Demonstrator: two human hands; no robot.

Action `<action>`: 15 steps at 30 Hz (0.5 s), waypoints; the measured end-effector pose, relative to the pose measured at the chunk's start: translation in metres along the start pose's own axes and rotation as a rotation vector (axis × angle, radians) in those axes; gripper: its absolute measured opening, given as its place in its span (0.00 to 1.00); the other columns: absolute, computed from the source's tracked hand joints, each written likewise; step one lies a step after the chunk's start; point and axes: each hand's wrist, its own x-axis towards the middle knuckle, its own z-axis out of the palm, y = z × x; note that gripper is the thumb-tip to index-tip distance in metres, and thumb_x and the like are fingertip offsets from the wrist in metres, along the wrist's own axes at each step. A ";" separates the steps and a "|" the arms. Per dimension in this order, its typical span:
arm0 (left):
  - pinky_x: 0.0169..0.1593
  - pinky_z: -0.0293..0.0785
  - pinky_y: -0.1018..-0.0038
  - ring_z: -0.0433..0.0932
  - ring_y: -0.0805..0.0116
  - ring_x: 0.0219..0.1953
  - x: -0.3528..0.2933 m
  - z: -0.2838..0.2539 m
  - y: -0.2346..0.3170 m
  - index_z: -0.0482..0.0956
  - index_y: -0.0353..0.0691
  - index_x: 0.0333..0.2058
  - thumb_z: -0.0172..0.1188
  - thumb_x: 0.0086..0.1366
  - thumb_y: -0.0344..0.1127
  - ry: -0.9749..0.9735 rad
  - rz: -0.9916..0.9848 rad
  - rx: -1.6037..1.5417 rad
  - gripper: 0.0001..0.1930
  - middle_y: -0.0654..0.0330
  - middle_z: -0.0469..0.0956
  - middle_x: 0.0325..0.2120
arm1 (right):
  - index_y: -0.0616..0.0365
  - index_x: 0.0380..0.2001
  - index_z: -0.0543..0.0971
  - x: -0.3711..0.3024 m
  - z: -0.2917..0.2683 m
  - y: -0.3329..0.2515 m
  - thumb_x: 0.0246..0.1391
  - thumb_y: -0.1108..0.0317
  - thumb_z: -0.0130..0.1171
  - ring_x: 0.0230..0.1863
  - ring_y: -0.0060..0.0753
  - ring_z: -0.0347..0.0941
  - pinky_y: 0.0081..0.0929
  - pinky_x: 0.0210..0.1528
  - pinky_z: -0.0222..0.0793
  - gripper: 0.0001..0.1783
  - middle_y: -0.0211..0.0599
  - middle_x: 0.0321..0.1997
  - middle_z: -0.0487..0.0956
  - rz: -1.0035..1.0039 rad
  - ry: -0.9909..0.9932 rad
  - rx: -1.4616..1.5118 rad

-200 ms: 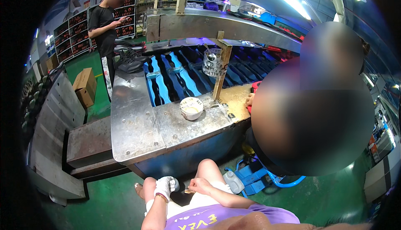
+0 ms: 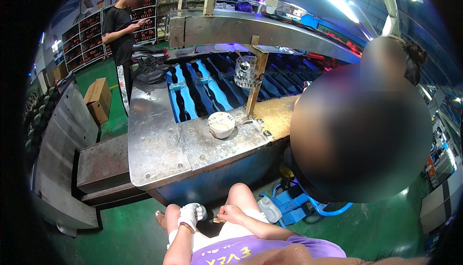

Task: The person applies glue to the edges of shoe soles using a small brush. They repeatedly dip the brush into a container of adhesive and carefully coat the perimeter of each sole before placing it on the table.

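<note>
Green-floored workshop (image 2: 123,221) under a bright strip light, with a metal tabletop (image 2: 154,144) ahead. Below its near edge, over the lap, right hand (image 2: 232,215) bare and curled, apparently pinching a small tan piece (image 2: 218,220) at the fingertips, too small to identify. Just to its left, by the left knee, left hand (image 2: 190,215) in a white glove, fingers bent; beside them a rounded grey thing (image 2: 204,213), partly hidden, and no way to tell whether grasped or merely near. Right of the knees, low beyond the near edge, a pale canister (image 2: 269,210) next to a blue metal frame (image 2: 292,208). Up on the tabletop, near the middle of the near edge, a white bowl (image 2: 222,126) with a stained rim. Behind it, past the bare metal strip, rows of blue slats (image 2: 212,86); at their near side an upright post (image 2: 257,84) with a clear, dark-marked container (image 2: 244,72) beside it. At the far left corner, black shoes (image 2: 150,71). Along the right end, a blurred co-worker (image 2: 361,139). Farther out, past the left edge, a cardboard box (image 2: 98,101) on the floor, a standing person in black (image 2: 119,24) with hands raised together, and loaded racks (image 2: 83,41) behind.
</note>
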 end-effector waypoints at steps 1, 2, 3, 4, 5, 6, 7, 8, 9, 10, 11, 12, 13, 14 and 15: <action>0.21 0.71 0.74 0.75 0.70 0.20 0.003 -0.006 -0.001 0.78 0.40 0.35 0.52 0.68 0.32 -0.015 0.008 0.017 0.07 0.62 0.76 0.21 | 0.59 0.27 0.82 0.001 0.000 -0.002 0.53 0.58 0.64 0.30 0.42 0.81 0.36 0.36 0.74 0.14 0.43 0.24 0.82 -0.003 -0.004 0.004; 0.24 0.74 0.74 0.78 0.69 0.23 0.009 -0.014 -0.005 0.78 0.40 0.39 0.52 0.69 0.34 -0.030 0.016 0.035 0.08 0.60 0.79 0.25 | 0.59 0.26 0.82 0.002 0.000 -0.004 0.53 0.58 0.64 0.30 0.42 0.81 0.36 0.36 0.74 0.14 0.43 0.24 0.82 -0.006 -0.007 0.008; 0.26 0.77 0.73 0.81 0.67 0.27 0.016 -0.021 -0.008 0.78 0.39 0.42 0.51 0.69 0.36 -0.045 0.024 0.052 0.10 0.59 0.82 0.28 | 0.59 0.26 0.82 0.003 0.000 -0.006 0.53 0.58 0.64 0.30 0.42 0.81 0.36 0.36 0.74 0.14 0.43 0.24 0.82 -0.010 -0.013 0.012; 0.27 0.77 0.73 0.81 0.67 0.27 0.017 -0.021 -0.009 0.78 0.39 0.43 0.52 0.69 0.36 -0.046 0.025 0.050 0.10 0.59 0.82 0.28 | 0.59 0.26 0.82 0.003 0.000 -0.006 0.53 0.58 0.64 0.30 0.42 0.81 0.36 0.36 0.74 0.14 0.44 0.24 0.82 -0.007 -0.016 0.016; 0.27 0.77 0.73 0.82 0.66 0.27 0.017 -0.020 -0.010 0.78 0.39 0.43 0.52 0.69 0.36 -0.046 0.027 0.048 0.10 0.59 0.81 0.28 | 0.59 0.26 0.81 0.002 0.000 -0.005 0.53 0.57 0.64 0.30 0.42 0.81 0.36 0.36 0.74 0.14 0.44 0.24 0.82 -0.005 -0.019 0.020; 0.27 0.77 0.73 0.82 0.66 0.28 0.018 -0.020 -0.011 0.78 0.39 0.43 0.52 0.69 0.36 -0.046 0.029 0.046 0.10 0.58 0.81 0.28 | 0.59 0.26 0.81 0.002 0.000 -0.005 0.53 0.57 0.64 0.30 0.42 0.81 0.36 0.36 0.74 0.14 0.44 0.24 0.82 -0.001 -0.020 0.021; 0.27 0.77 0.73 0.81 0.67 0.28 0.018 -0.020 -0.011 0.78 0.39 0.43 0.52 0.69 0.36 -0.037 0.028 0.049 0.10 0.59 0.81 0.28 | 0.59 0.26 0.81 0.002 0.000 -0.005 0.53 0.57 0.64 0.30 0.42 0.81 0.36 0.36 0.74 0.15 0.44 0.24 0.82 0.000 -0.021 0.023; 0.27 0.77 0.74 0.81 0.67 0.27 0.018 -0.020 -0.012 0.78 0.39 0.43 0.52 0.69 0.36 -0.027 0.028 0.052 0.10 0.59 0.81 0.28 | 0.59 0.26 0.81 0.002 0.000 -0.005 0.53 0.57 0.64 0.30 0.42 0.81 0.36 0.36 0.74 0.15 0.44 0.24 0.82 0.001 -0.023 0.025; 0.27 0.77 0.74 0.81 0.68 0.27 0.018 -0.020 -0.012 0.78 0.39 0.43 0.52 0.69 0.36 -0.017 0.028 0.055 0.10 0.59 0.81 0.28 | 0.59 0.26 0.81 0.002 0.000 -0.005 0.53 0.57 0.64 0.30 0.42 0.81 0.36 0.36 0.74 0.15 0.44 0.24 0.82 0.002 -0.024 0.027; 0.26 0.76 0.75 0.80 0.69 0.26 0.018 -0.020 -0.012 0.79 0.39 0.43 0.52 0.69 0.36 -0.023 0.032 0.061 0.10 0.60 0.81 0.27 | 0.59 0.26 0.81 0.002 0.000 -0.005 0.53 0.58 0.64 0.30 0.42 0.81 0.36 0.36 0.74 0.15 0.44 0.24 0.82 0.004 -0.025 0.029; 0.25 0.75 0.76 0.79 0.70 0.25 0.018 -0.021 -0.012 0.79 0.39 0.42 0.52 0.69 0.35 -0.029 0.035 0.067 0.10 0.60 0.80 0.26 | 0.59 0.26 0.81 0.002 0.000 -0.006 0.53 0.58 0.64 0.30 0.42 0.81 0.36 0.36 0.74 0.15 0.44 0.24 0.82 0.004 -0.026 0.031; 0.24 0.74 0.77 0.78 0.71 0.23 0.018 -0.023 -0.012 0.79 0.40 0.42 0.52 0.69 0.35 -0.034 0.038 0.072 0.10 0.61 0.80 0.26 | 0.59 0.26 0.81 0.002 0.002 -0.004 0.53 0.58 0.64 0.30 0.42 0.81 0.36 0.36 0.74 0.14 0.44 0.24 0.82 -0.002 -0.018 0.028; 0.23 0.73 0.77 0.77 0.72 0.22 0.018 -0.022 -0.012 0.79 0.40 0.41 0.52 0.69 0.35 -0.043 0.029 0.076 0.09 0.62 0.80 0.25 | 0.59 0.26 0.81 0.003 0.003 -0.002 0.53 0.58 0.64 0.30 0.42 0.81 0.36 0.36 0.74 0.14 0.44 0.24 0.82 -0.006 -0.009 0.024; 0.21 0.71 0.78 0.76 0.73 0.21 0.017 -0.021 -0.011 0.79 0.40 0.41 0.52 0.69 0.35 -0.053 0.020 0.079 0.09 0.62 0.79 0.24 | 0.59 0.26 0.81 0.003 0.004 0.000 0.53 0.58 0.64 0.30 0.42 0.81 0.36 0.36 0.74 0.14 0.44 0.24 0.82 -0.011 0.000 0.020; 0.20 0.70 0.79 0.74 0.74 0.19 0.016 -0.020 -0.009 0.80 0.40 0.40 0.52 0.69 0.34 -0.062 0.011 0.083 0.09 0.63 0.78 0.23 | 0.59 0.26 0.81 0.003 0.005 0.002 0.53 0.58 0.64 0.30 0.42 0.81 0.36 0.36 0.74 0.14 0.44 0.24 0.82 -0.011 0.001 0.020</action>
